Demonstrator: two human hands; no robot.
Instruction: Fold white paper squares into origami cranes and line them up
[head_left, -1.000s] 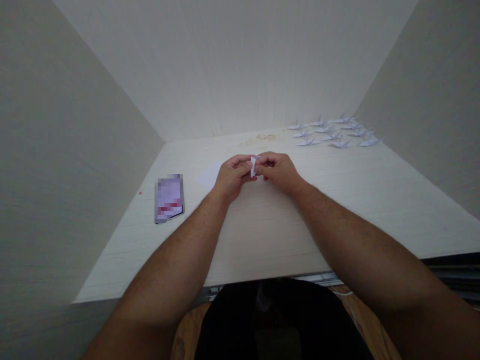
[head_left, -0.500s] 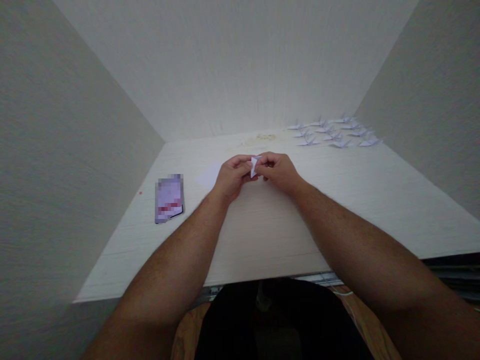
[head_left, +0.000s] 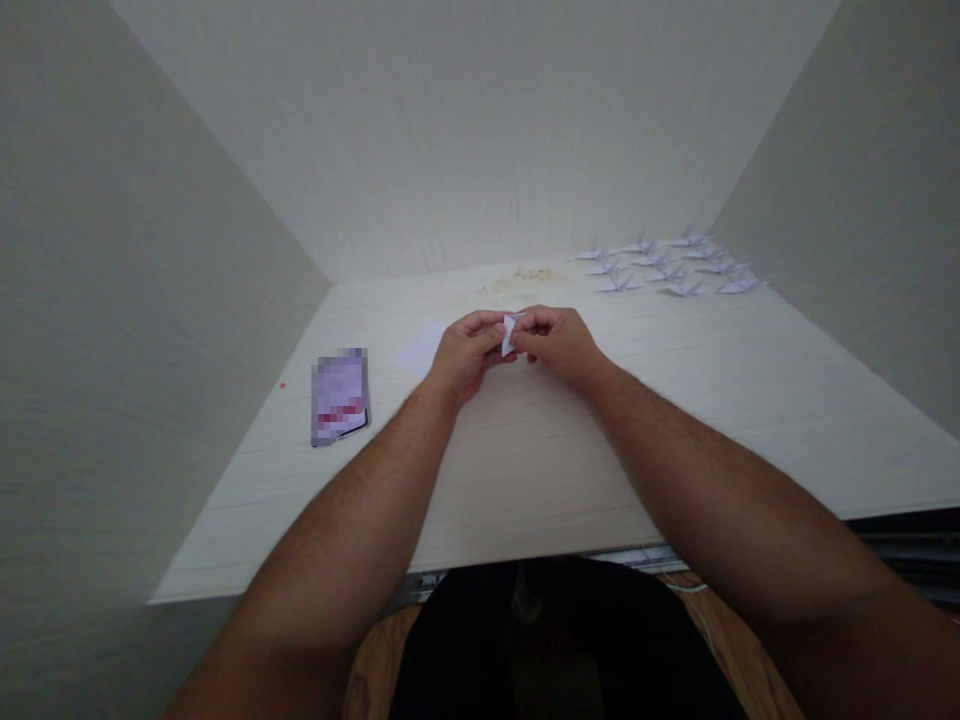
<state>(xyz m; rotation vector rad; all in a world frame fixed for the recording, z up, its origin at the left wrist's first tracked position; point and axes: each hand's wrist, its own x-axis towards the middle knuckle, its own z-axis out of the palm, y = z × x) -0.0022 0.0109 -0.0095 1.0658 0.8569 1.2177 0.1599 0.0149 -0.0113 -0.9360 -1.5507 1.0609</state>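
A small folded piece of white paper point(head_left: 508, 333) is pinched between both hands above the middle of the table. My left hand point(head_left: 471, 352) grips its left side, thumb in front and fingers behind. My right hand point(head_left: 556, 342) holds the right side between thumb and fingertips. The fingers cover much of the paper, so its full shape is hidden. White paper point(head_left: 417, 350) lies flat on the table, partly behind my left hand.
Several folded white paper cranes point(head_left: 664, 272) stand in rows at the back right. A phone point(head_left: 340, 397) with a blurred screen lies on the left of the pale table point(head_left: 525, 470). Walls enclose the table at the back and both sides. A brownish stain point(head_left: 532, 275) marks the back.
Both hands keep nearly the same pose around the folded paper. The whole view has shifted very slightly; the cranes, phone and flat paper stay where they were on the table.
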